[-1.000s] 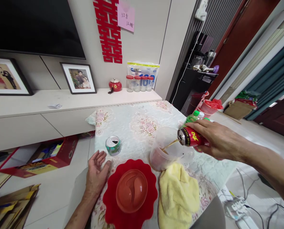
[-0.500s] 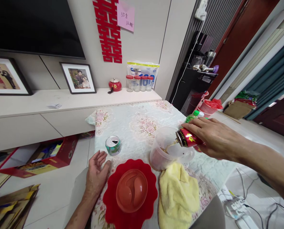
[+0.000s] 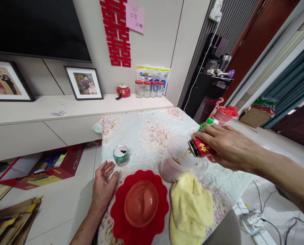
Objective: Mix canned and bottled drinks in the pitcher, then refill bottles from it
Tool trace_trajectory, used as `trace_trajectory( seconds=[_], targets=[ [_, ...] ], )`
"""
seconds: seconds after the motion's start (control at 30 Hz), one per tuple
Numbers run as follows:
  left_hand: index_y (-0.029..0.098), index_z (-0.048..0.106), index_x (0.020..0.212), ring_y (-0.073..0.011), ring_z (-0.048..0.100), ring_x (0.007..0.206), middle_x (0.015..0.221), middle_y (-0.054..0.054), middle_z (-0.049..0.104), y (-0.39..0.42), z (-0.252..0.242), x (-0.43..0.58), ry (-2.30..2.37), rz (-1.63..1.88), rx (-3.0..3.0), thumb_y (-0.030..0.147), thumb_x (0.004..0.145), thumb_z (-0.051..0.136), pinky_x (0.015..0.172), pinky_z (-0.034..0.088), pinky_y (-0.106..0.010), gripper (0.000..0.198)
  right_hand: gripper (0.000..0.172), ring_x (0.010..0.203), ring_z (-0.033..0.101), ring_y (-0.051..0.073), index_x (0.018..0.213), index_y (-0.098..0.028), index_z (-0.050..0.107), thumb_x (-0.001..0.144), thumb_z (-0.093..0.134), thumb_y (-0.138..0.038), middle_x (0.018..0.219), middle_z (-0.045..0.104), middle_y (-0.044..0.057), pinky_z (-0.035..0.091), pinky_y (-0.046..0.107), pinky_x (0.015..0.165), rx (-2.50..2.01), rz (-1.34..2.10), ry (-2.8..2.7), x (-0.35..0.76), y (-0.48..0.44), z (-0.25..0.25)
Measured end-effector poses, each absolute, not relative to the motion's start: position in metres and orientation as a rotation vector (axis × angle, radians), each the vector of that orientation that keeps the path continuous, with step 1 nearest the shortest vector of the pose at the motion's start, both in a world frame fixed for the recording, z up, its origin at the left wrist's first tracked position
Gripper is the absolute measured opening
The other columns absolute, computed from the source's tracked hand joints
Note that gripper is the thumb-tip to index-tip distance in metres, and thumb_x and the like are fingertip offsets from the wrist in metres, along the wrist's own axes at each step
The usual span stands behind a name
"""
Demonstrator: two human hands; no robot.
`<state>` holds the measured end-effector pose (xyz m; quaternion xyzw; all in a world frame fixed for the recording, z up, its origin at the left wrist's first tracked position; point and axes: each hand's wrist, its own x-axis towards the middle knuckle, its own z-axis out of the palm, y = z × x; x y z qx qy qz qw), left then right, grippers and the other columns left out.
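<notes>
My right hand [image 3: 225, 144] is wrapped round a red and black drink can [image 3: 201, 147], tipped on its side. Amber liquid runs from its mouth into a clear plastic pitcher [image 3: 171, 166], which holds some brownish liquid. My left hand [image 3: 104, 182] rests palm up at the table's left edge, fingers loosely curled and apart, holding nothing. Just beyond those fingers stands an opened green and silver can [image 3: 121, 155]. Between my hands lies a red scalloped tray [image 3: 118, 211] with an orange-red divided dish [image 3: 141, 204] in its middle. A yellow cloth [image 3: 190, 211] touches the pitcher's near side.
A flowered tablecloth [image 3: 134, 131] covers the table. Behind my right hand is a green-capped bottle [image 3: 207, 124], partly hidden. Several red-lidded jars [image 3: 147, 89] stand on the white cabinet [image 3: 90, 105]. Power strips and cables [image 3: 254, 221] lie on the floor at right, a red box [image 3: 65, 166] at left.
The can in my right hand stays tilted over the pitcher with liquid still pouring; its tilt hardly differs. My left hand has not moved.
</notes>
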<state>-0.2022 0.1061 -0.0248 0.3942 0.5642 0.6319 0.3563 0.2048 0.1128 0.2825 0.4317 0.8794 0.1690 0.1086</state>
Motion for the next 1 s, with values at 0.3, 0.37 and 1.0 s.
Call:
trace_trajectory(
  seconds=[0.3,0.37,1.0],
  targets=[
    [0.025,0.049,0.134,-0.0334,0.065,0.13,0.139,-0.018,0.062,0.106,-0.025,-0.204,1.452,1.621,1.024,0.042,0.073,0.083,0.121,0.042,-0.069,0.072,0.061,0.105,0.063,0.031,0.146,-0.02,0.056,0.086,0.066,-0.019,0.118,0.067,0.011,0.045,0.042,0.087,1.244,0.526,2.572,0.203,0.113,0.283],
    [0.025,0.049,0.134,-0.0331,0.065,0.13,0.139,-0.018,0.062,0.106,-0.026,-0.204,1.455,1.623,1.023,0.042,0.073,0.083,0.121,0.042,-0.069,0.072,0.061,0.104,0.063,0.031,0.146,-0.02,0.056,0.086,0.066,-0.018,0.119,0.067,0.011,0.045,0.043,0.087,1.235,0.542,2.567,0.203,0.114,0.283],
    [0.024,0.052,0.132,-0.0324,0.067,0.129,0.136,-0.016,0.066,0.104,-0.017,-0.2,1.499,1.606,1.003,0.046,0.073,0.082,0.119,0.048,-0.063,0.069,0.066,0.113,0.062,0.032,0.141,-0.022,0.056,0.077,0.064,-0.006,0.128,0.067,0.011,0.037,0.042,0.085,1.225,0.737,2.576,0.19,0.107,0.278]
  ],
)
